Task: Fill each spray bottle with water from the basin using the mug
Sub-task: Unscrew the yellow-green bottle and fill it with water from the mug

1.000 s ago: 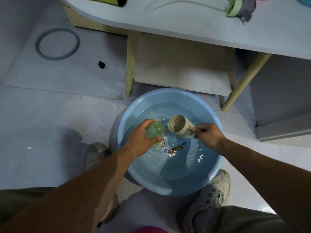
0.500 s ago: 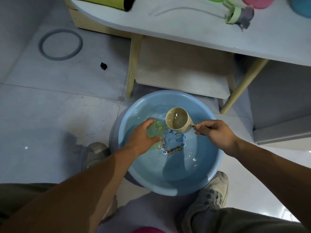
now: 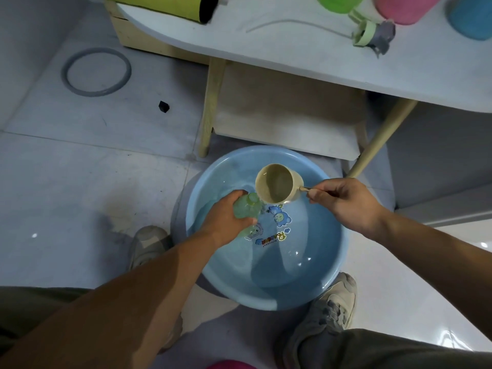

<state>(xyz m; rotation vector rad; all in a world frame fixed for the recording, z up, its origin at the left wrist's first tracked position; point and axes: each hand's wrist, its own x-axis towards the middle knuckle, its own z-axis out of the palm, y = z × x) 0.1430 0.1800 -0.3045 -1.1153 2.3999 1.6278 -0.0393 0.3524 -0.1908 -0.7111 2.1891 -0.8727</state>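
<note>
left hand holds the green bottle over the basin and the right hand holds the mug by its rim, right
Not quite. The head view shows the right hand pinching the mug by its handle, not its rim. The rest is right: the left hand holds the green bottle over the basin.

Showing a cartoon print [image 3: 277,222] of blue figures and many-coloured letters on the bottom of the round light-blue plastic basin [image 3: 266,304]. Showing plain cream on the cream plastic mug [image 3: 277,187]; glowing see-through pale green in the small translucent green spray bottle [image 3: 246,211] at its left. Setting a bright green plastic container [image 3: 338,2], a pink plastic container [image 3: 404,9] and a blue plastic container [image 3: 471,20] against the white tabletop [image 3: 292,57] at the far side. Showing dark grey on the thin ring [image 3: 128,71] far left, against pale grey floor tiles [image 3: 80,182].
</note>
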